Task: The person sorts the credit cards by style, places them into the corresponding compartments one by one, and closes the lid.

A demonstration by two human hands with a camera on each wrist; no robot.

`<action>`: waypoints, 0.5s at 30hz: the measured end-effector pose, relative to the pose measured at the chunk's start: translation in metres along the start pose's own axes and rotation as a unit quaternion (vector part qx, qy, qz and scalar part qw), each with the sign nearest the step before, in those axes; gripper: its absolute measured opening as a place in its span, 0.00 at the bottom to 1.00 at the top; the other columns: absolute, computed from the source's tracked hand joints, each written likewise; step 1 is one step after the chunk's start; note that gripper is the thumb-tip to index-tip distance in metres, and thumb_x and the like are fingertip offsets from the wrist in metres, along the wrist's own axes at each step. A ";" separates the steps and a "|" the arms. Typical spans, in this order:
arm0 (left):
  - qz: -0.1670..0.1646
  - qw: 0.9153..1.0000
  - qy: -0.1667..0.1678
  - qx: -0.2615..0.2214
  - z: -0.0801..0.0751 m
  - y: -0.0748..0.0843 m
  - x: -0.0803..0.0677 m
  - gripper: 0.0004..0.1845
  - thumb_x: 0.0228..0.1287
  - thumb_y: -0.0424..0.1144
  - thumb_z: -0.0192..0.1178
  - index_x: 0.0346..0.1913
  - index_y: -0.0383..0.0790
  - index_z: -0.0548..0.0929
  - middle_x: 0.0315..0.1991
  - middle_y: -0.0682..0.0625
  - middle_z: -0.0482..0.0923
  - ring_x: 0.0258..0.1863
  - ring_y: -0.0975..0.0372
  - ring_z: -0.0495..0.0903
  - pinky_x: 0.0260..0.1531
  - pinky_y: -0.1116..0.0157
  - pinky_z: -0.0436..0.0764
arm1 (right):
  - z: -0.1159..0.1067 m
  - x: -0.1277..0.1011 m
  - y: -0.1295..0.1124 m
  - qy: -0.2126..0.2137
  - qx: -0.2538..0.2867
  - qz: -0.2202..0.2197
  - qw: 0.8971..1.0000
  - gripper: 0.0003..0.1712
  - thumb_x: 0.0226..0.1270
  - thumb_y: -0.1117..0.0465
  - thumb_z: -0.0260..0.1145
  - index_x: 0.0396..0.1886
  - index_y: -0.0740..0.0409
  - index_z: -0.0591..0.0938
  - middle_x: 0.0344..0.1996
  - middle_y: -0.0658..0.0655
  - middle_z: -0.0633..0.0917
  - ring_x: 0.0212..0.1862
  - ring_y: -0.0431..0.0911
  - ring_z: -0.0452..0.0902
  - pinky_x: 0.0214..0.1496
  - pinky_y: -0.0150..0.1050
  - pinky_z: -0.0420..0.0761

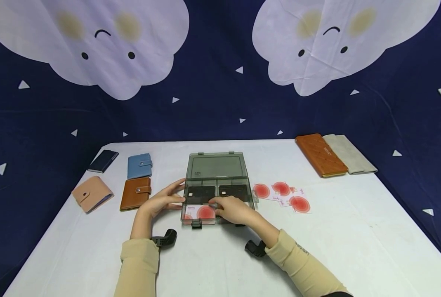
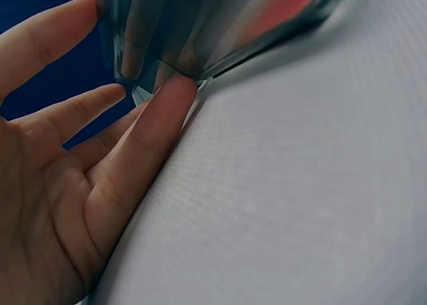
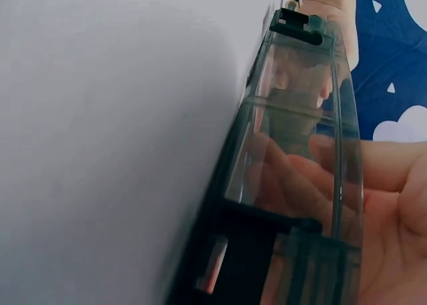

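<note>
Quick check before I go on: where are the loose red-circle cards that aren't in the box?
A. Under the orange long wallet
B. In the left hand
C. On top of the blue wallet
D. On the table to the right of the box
D: the loose red-circle cards lie flat on the table, just right of the open box.

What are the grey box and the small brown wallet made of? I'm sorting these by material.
Box: likely hard smoky plastic, glossy; the cards inside show through its walls. Brown wallet: looks like smooth leather or imitation leather, with a snap tab; which one cannot be told.
</note>
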State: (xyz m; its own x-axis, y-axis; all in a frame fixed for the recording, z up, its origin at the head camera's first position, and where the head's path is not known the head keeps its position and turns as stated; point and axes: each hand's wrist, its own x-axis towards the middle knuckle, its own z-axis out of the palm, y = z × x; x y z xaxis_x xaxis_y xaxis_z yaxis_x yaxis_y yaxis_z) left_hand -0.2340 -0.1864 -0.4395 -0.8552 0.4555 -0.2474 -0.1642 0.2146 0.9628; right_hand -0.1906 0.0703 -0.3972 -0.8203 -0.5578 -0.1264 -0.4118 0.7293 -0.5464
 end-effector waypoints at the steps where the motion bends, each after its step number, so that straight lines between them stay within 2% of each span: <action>1: 0.000 1.000 0.000 0.001 0.000 0.000 0.000 0.44 0.58 0.36 0.59 0.73 0.44 0.46 0.72 0.37 0.44 0.54 0.52 0.68 0.51 0.54 0.76 | -0.001 -0.001 0.001 -0.001 0.008 0.000 1.000 0.18 0.66 0.63 0.58 0.56 0.56 0.77 0.36 0.54 0.83 0.39 0.45 0.78 0.40 0.42 0.77; 5: 0.005 1.000 -0.004 0.002 -0.001 -0.001 0.001 0.43 0.59 0.35 0.58 0.73 0.43 0.46 0.72 0.36 0.44 0.50 0.56 0.70 0.50 0.55 0.76 | -0.009 -0.006 0.006 0.022 0.055 -0.014 0.998 0.18 0.65 0.64 0.58 0.55 0.57 0.77 0.34 0.54 0.84 0.32 0.42 0.77 0.32 0.37 0.75; 9: 0.010 1.000 -0.008 0.004 -0.001 -0.002 0.002 0.43 0.60 0.35 0.58 0.73 0.43 0.45 0.72 0.36 0.44 0.49 0.57 0.70 0.51 0.54 0.76 | -0.027 -0.015 0.019 0.085 0.081 -0.028 0.993 0.16 0.64 0.64 0.59 0.52 0.58 0.79 0.31 0.52 0.85 0.31 0.40 0.77 0.32 0.35 0.75; 11: 0.011 1.000 -0.008 0.006 -0.001 -0.002 0.002 0.43 0.60 0.35 0.57 0.73 0.43 0.45 0.71 0.36 0.44 0.49 0.57 0.70 0.51 0.53 0.76 | -0.037 -0.020 0.029 0.117 0.089 -0.022 0.989 0.15 0.64 0.64 0.60 0.51 0.58 0.79 0.32 0.52 0.85 0.34 0.41 0.78 0.35 0.36 0.77; 15: 0.010 1.000 -0.007 0.008 -0.002 -0.002 0.002 0.43 0.60 0.35 0.58 0.73 0.42 0.45 0.71 0.36 0.44 0.49 0.56 0.70 0.51 0.53 0.76 | -0.056 -0.028 0.056 0.166 0.118 0.012 0.979 0.16 0.62 0.66 0.61 0.50 0.60 0.79 0.31 0.56 0.84 0.32 0.44 0.77 0.32 0.36 0.76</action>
State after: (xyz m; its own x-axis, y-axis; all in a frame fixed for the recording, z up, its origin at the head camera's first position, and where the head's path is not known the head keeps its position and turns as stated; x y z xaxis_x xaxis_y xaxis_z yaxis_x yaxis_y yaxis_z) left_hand -0.2363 -0.1880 -0.4419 -0.8512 0.4717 -0.2301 -0.1397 0.2190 0.9657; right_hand -0.2125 0.1488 -0.3778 -0.9283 -0.3540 0.1139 -0.3206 0.6067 -0.7274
